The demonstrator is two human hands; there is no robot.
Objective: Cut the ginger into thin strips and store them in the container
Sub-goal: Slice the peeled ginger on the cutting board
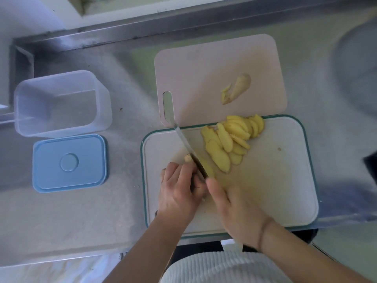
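A fan of yellow ginger slices (pixel 230 139) lies on the white cutting board (pixel 285 180) with a teal rim. My left hand (pixel 179 190) grips a small ginger piece (pixel 188 159) at the board's left side, and only the piece's tip shows past my fingers. My right hand (pixel 234 207) holds the knife (pixel 183 139), whose handle is hidden under the hand. The blade runs up and left, close against my left fingers and across the ginger piece. The clear empty container (pixel 61 103) stands at the far left, with its blue lid (pixel 69 163) lying flat in front of it.
A pink cutting board (pixel 204 68) lies behind the white one, with a ginger offcut and peel (pixel 236 88) on it. Everything rests on a steel counter (pixel 122 201). A round grey shape (pixel 359 68) sits at the right edge.
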